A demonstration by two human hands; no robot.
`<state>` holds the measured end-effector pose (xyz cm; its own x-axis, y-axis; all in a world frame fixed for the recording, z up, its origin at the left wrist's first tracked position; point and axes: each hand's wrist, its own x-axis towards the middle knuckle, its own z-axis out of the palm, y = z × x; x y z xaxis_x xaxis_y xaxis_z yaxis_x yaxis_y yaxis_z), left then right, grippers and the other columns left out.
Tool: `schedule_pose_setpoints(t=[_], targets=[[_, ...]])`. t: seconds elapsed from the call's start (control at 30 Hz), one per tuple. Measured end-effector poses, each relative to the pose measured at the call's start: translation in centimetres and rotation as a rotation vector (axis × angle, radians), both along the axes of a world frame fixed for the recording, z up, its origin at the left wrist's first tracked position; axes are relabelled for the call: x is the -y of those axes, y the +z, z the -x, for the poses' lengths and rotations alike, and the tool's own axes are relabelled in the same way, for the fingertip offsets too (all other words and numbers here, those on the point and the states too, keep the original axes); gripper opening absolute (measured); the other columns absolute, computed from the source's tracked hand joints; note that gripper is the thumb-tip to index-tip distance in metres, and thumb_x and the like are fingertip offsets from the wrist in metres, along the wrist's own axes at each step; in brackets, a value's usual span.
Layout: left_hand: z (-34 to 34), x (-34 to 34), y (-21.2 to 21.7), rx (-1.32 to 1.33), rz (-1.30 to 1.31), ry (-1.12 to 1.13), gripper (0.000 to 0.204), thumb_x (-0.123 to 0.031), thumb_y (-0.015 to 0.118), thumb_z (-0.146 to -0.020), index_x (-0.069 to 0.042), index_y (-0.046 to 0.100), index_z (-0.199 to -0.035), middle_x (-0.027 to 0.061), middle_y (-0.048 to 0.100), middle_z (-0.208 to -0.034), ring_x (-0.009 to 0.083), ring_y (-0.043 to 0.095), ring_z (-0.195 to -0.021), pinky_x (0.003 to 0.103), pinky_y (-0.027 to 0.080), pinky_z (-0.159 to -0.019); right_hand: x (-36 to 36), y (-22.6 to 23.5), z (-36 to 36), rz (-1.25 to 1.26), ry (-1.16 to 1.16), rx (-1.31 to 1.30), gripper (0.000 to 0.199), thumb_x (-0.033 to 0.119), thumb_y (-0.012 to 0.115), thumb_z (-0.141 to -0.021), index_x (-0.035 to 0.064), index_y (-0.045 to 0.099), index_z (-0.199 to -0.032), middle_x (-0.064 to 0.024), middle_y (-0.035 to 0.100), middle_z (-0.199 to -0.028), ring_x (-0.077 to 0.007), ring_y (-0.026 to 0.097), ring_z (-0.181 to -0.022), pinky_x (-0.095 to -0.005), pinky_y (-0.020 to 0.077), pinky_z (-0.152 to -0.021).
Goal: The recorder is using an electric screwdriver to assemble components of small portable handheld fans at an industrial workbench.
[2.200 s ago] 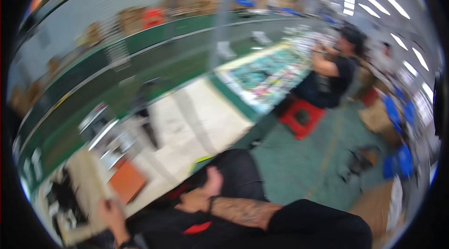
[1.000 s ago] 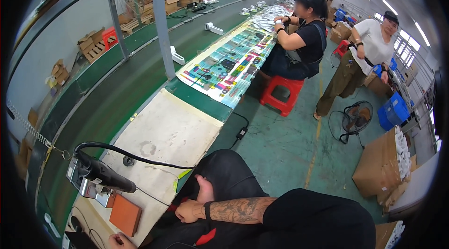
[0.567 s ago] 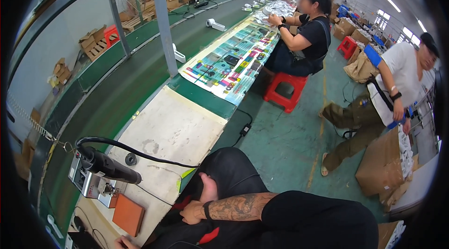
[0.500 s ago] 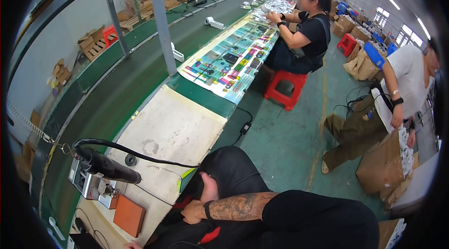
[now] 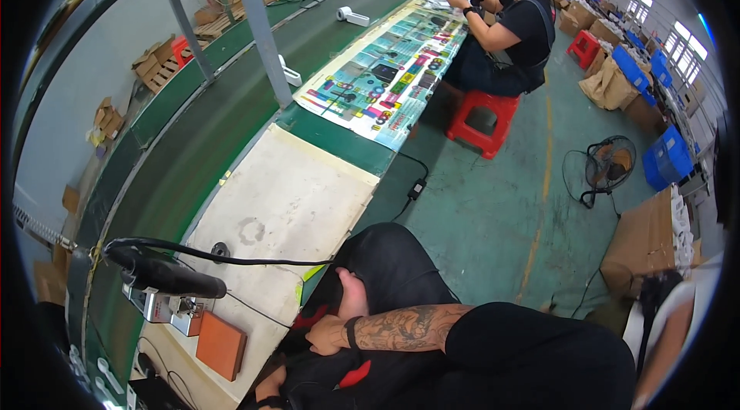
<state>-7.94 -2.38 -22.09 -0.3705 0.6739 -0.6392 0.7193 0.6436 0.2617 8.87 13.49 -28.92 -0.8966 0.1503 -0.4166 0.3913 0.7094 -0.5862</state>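
My right hand (image 5: 327,334) lies curled on my black-trousered lap, its tattooed forearm crossing from the right, a dark band at the wrist. Nothing shows in it. My left hand (image 5: 270,388) peeks in at the lower edge beside the bench front, mostly hidden; its fingers cannot be made out. To the left, on the bench, a black-handled tool (image 5: 163,276) with a black cable rests on a small metal stand (image 5: 168,308). An orange-brown block (image 5: 221,345) lies just in front of it. A cream mat (image 5: 285,202) covers the bench top.
A green conveyor belt (image 5: 193,148) runs along the bench's far side. Further down, a co-worker (image 5: 512,25) sits on a red stool (image 5: 484,121) at a colourful sheet (image 5: 381,75). On the floor to the right stand a fan (image 5: 605,167), cardboard boxes (image 5: 640,240) and blue crates (image 5: 669,159).
My left hand has drawn in from the bench toward my lap. My right hand has stayed on my lap. A person walking at the right has left the view.
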Motion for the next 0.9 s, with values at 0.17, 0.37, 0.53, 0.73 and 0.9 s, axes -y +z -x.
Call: schedule_pose_setpoints(t=[0.17,0.37,0.53,0.73,0.9], targets=[[3.2,-3.1,-5.4,0.008,0.180,0.017,0.065,-0.052,0.049,-0.100,-0.001,0.061,-0.139,0.0268,0.055,-0.147,0.0413,0.052,-0.139,0.048,0.039,-0.116,0.1,0.1,-0.2,0.002,0.014,-0.039,0.044,0.039,0.057,-0.094,0.0030,0.078,-0.108,-0.0198,0.077,-0.102,-0.0382,0.074,-0.099,-0.0506,0.0575,-0.087],[7.8,4.4,-13.2,-0.006,0.330,0.065,0.068,-0.052,0.048,-0.100,-0.001,0.058,-0.143,0.0255,0.052,-0.151,0.0401,0.048,-0.143,0.048,0.035,-0.120,-0.1,0.6,0.4,0.000,0.032,-0.033,0.044,0.039,0.056,-0.095,0.0032,0.078,-0.109,-0.0188,0.077,-0.101,-0.0378,0.074,-0.099,-0.0508,0.0579,-0.084],[5.3,1.5,-13.9,0.051,0.100,0.000,0.063,-0.046,0.050,-0.100,-0.002,0.058,-0.144,0.0239,0.053,-0.152,0.0394,0.049,-0.142,0.047,0.036,-0.120,-0.1,-1.1,-0.1,0.023,0.007,-0.045,0.044,0.040,0.057,-0.094,0.0024,0.080,-0.102,-0.0193,0.077,-0.100,-0.0380,0.074,-0.096,-0.0511,0.0581,-0.082],[5.6,3.1,-12.8,0.084,-0.151,0.001,0.057,-0.038,0.051,-0.100,-0.004,0.057,-0.146,0.0219,0.054,-0.152,0.0385,0.050,-0.141,0.045,0.038,-0.119,-1.0,0.5,0.4,0.077,0.085,0.083,0.044,0.038,0.060,-0.095,0.0022,0.075,-0.115,-0.0203,0.075,-0.105,-0.0389,0.073,-0.103,-0.0508,0.0574,-0.087],[7.9,5.8,-11.7,0.006,-0.075,-0.135,0.041,-0.030,0.052,-0.100,-0.004,0.065,-0.129,0.0244,0.061,-0.137,0.0411,0.057,-0.129,0.047,0.044,-0.109,-0.6,1.1,1.0,0.058,0.102,0.027,0.044,0.038,0.060,-0.095,0.0010,0.075,-0.114,-0.0220,0.075,-0.104,-0.0403,0.073,-0.100,-0.0518,0.0579,-0.085]])
